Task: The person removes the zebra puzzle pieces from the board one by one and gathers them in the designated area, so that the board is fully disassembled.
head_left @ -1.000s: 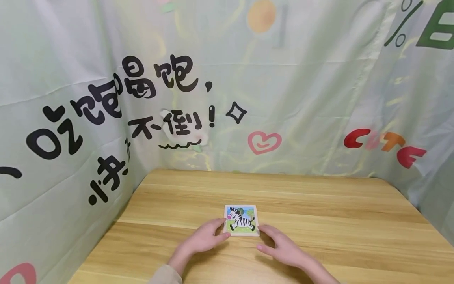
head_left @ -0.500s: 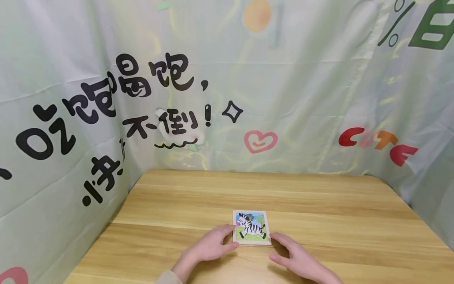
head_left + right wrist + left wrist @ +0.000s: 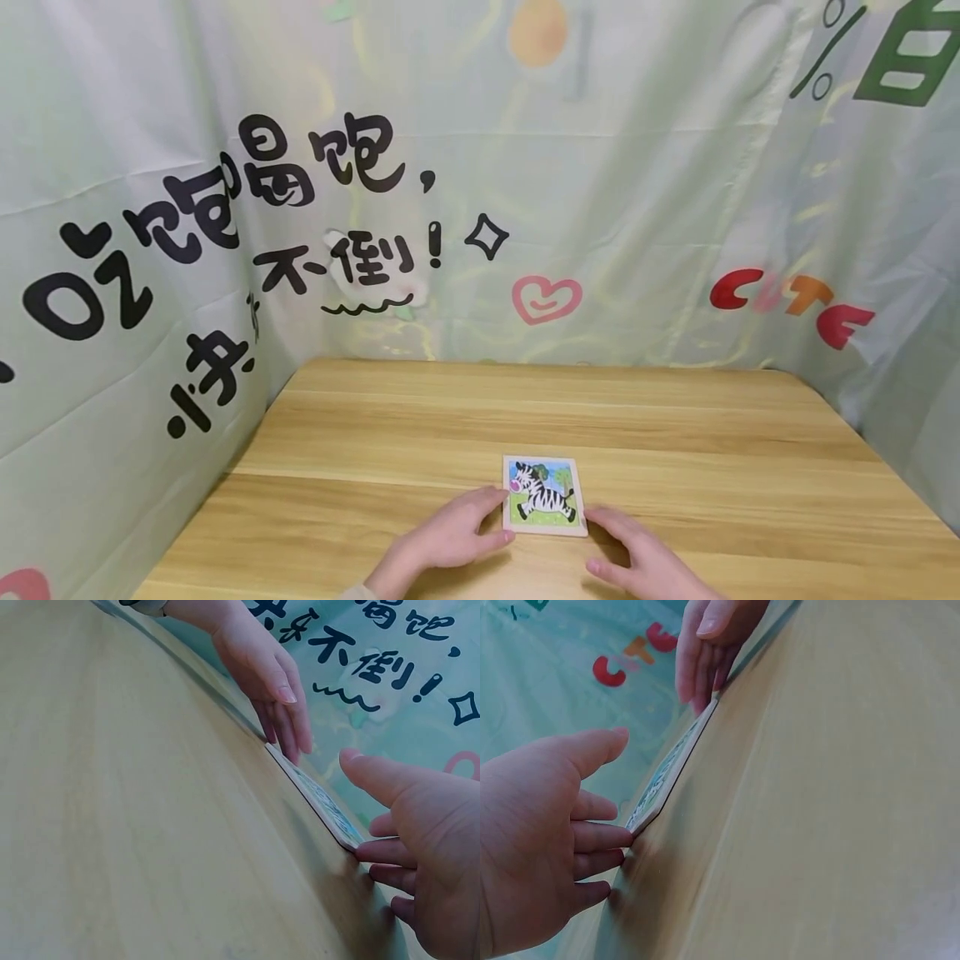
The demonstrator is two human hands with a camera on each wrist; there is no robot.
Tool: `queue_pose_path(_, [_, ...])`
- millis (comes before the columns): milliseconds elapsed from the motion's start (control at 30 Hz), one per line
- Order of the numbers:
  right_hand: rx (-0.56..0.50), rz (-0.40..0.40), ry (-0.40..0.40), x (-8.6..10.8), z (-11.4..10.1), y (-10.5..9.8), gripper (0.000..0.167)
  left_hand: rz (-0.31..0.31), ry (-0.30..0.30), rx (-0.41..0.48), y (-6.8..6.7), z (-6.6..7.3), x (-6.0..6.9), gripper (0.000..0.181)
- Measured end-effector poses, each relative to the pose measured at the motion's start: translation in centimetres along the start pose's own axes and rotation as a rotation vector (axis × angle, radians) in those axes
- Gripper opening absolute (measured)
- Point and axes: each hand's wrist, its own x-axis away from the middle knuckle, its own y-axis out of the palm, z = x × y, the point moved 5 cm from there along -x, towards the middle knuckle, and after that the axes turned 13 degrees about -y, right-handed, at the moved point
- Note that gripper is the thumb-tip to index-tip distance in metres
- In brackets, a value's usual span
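Observation:
A square zebra picture puzzle board (image 3: pixel 545 497) with a pale wooden rim lies flat on the wooden table. At its left edge is my left hand (image 3: pixel 457 533), fingertips touching the side, thumb near the lower left corner. My right hand (image 3: pixel 637 554) has its fingertips against the right edge, the thumb held apart from the board. Both hands have relaxed, fairly straight fingers. In the left wrist view the board (image 3: pixel 671 769) appears edge-on between the two hands; the right wrist view shows the same board (image 3: pixel 319 799) from the other side.
The light wooden table (image 3: pixel 375 417) extends around the board on all sides. Pale printed cloth (image 3: pixel 637 208) with black lettering, a pink heart and colored letters hangs along its back, left and right sides.
The board has slid over the table toward me, with both hands following at its sides. The head view has also shifted a little to the right.

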Motion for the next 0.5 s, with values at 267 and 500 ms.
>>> queue_pose_path(267, [0.016, -0.006, 0.01, 0.34, 0.25, 0.2, 0.058, -0.011, 0.014, -0.022, 0.3, 0.32, 0.3, 0.069])
queue_pose_path(500, [0.111, 0.106, -0.022, 0.06, -0.14, -0.39, 0.052, -0.009, 0.017, -0.033, 0.24, 0.24, 0.46, 0.069])
